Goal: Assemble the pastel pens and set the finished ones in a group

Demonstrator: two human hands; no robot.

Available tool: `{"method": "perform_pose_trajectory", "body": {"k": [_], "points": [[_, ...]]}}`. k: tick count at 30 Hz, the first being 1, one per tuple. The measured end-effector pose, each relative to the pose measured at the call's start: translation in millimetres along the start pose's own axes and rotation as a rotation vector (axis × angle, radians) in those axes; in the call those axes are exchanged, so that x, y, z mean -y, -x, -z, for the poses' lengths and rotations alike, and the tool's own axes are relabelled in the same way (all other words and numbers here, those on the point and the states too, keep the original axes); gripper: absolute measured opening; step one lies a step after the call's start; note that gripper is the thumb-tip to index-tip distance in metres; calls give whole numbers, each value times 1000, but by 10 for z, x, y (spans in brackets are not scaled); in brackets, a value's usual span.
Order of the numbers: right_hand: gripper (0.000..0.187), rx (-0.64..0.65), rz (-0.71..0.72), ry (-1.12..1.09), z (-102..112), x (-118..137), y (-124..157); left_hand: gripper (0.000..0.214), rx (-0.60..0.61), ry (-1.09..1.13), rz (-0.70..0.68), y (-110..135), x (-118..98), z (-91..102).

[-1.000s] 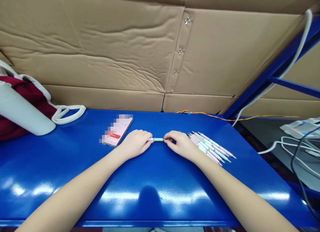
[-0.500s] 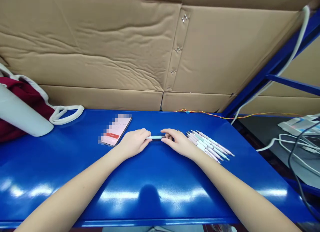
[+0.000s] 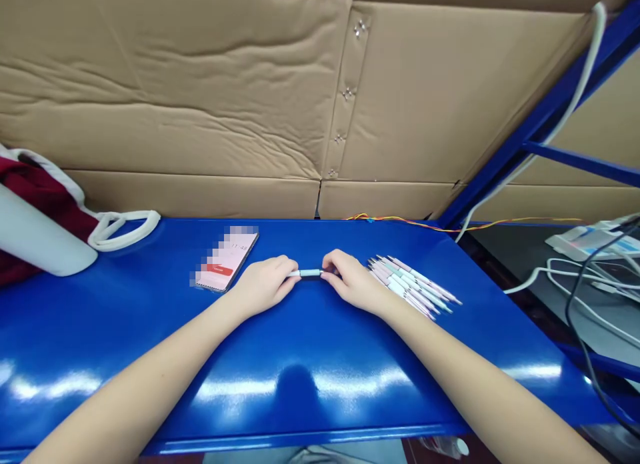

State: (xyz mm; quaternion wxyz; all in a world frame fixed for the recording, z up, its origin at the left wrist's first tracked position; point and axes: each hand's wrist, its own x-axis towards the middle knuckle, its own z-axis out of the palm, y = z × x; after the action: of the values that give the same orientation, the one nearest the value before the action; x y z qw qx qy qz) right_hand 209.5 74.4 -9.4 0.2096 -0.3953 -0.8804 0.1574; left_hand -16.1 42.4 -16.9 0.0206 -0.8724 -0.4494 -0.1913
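A slim pen (image 3: pixel 309 273) with a pale blue grip lies level between my two hands, just over the blue table (image 3: pixel 300 337). My left hand (image 3: pixel 270 284) pinches its white end between thumb and fingers. At the other end, my right hand (image 3: pixel 350 281) has thumb and fingertips closed on the pen's tip; the curled fingers partly hide that end. Beside my right wrist rests a bundle of several pens (image 3: pixel 415 284) in white, pink and pale green. A phone (image 3: pixel 225 259) with a lit pink screen lies left of my left hand.
At the far left are a white cylinder (image 3: pixel 45 217) and a dark red bag (image 3: pixel 40 191) with white straps. A cardboard wall (image 3: pixel 225 137) stands behind the table. On the right are a blue metal frame (image 3: pixel 540 117), cables (image 3: pixel 575 291) and a grey surface (image 3: pixel 500 244).
My right thumb and fingers have closed onto the pen's tip, where they were slightly apart before. The whole view has shifted a little; the pen stays in my left hand.
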Motion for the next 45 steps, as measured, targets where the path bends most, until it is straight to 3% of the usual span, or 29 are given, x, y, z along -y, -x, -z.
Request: {"method": "perform_pose_trajectory", "body": {"k": [5,11,15,22,28,36,42,45], "points": [[17,65,-3,79,9,0,-5,17,-8,-3,-15,-3,-16,0],[6,41,73,96,28,-19,-7,18,-13,3,-10,4,2,-8],[23,90,102,137,2,-53,-19,19,-7,-14,-11,9,19,-7],[6,3,96,83,8,-53,-9,18,-5,-12,1,5,8,1],[16,54,26,88,10,-33,-10,19,1,-23,0,4,13,-15],[18,50,111,143,55,11,7,21,0,-19,18,5,-8,-5],[18,27,81,-14,52,7,-23,26,-23,-83,10,-3,-62,13],[16,-36,-32,-160,73,28,-39,30,-10,-53,-12,1,-97,27]]}}
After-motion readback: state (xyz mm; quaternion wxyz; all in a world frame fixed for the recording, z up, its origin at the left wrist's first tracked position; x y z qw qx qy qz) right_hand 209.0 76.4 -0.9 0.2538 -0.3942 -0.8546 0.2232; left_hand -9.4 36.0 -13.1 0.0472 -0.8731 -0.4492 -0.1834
